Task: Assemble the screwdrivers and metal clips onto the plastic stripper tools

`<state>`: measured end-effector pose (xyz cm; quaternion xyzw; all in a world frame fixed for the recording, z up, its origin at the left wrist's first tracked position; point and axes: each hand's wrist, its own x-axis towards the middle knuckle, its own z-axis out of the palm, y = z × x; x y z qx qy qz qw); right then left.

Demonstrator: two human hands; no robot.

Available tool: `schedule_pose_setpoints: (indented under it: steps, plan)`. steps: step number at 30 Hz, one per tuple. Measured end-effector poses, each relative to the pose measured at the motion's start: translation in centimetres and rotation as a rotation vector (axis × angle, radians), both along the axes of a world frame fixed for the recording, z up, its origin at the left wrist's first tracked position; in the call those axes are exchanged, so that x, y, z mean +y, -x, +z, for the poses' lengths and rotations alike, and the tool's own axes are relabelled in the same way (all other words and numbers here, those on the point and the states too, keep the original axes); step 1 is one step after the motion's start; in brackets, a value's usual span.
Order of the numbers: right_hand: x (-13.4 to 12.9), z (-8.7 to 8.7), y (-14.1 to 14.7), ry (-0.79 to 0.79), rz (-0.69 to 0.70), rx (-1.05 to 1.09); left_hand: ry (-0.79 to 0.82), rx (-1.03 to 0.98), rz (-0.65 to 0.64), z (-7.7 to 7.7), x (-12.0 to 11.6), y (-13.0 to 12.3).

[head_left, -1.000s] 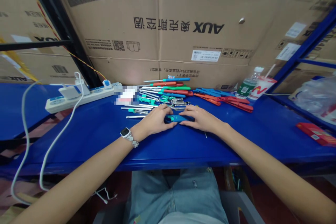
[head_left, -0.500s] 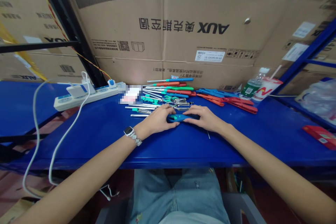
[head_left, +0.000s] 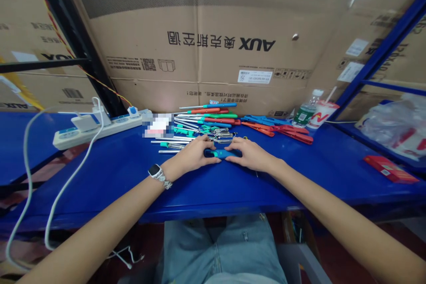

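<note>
A blue handle piece with a teal part (head_left: 223,154) lies sideways between my two hands, just above the blue table. My left hand (head_left: 199,153) grips its left end between thumb and fingers. The right end is pinched by my right hand (head_left: 248,154). Behind the hands lie several tools with red, green and blue handles (head_left: 219,120) and metal shafts. Small clear and teal parts (head_left: 222,133) sit just beyond my fingers. Blue handle pieces (head_left: 266,120) and red ones (head_left: 293,132) are piled to the right.
A white power strip (head_left: 106,128) with cables is at the left. A bottle (head_left: 303,113) and a paper cup with a straw (head_left: 322,114) stand back right, a red box (head_left: 389,169) far right. Cardboard (head_left: 213,9) rises behind the table (head_left: 213,191).
The camera view has shifted slightly, so the scene sits a little further left. Both hands keep their hold on the blue piece, which appears turned slightly, with its broad blue side showing more.
</note>
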<state>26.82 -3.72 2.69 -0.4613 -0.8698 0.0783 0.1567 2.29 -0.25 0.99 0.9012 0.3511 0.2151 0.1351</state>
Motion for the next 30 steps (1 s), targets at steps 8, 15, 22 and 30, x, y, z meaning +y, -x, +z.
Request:
schedule_pose_setpoints:
  steps: [8,15,22,30]
  plan:
    - [0.7,1.0,0.6,0.084,-0.032,-0.063,-0.077,0.049,-0.009,0.4,-0.8,-0.3]
    - [1.0,-0.4,0.3,0.122,0.042,0.173,-0.044,0.044,0.004,0.8,-1.4,-0.2]
    - [0.4,-0.6,0.6,0.163,0.051,0.311,-0.093,0.010,-0.053,0.8,-0.9,0.0]
    - [-0.2,-0.9,1.2,0.078,0.032,0.293,-0.115,-0.031,-0.173,1.3,-0.1,0.5]
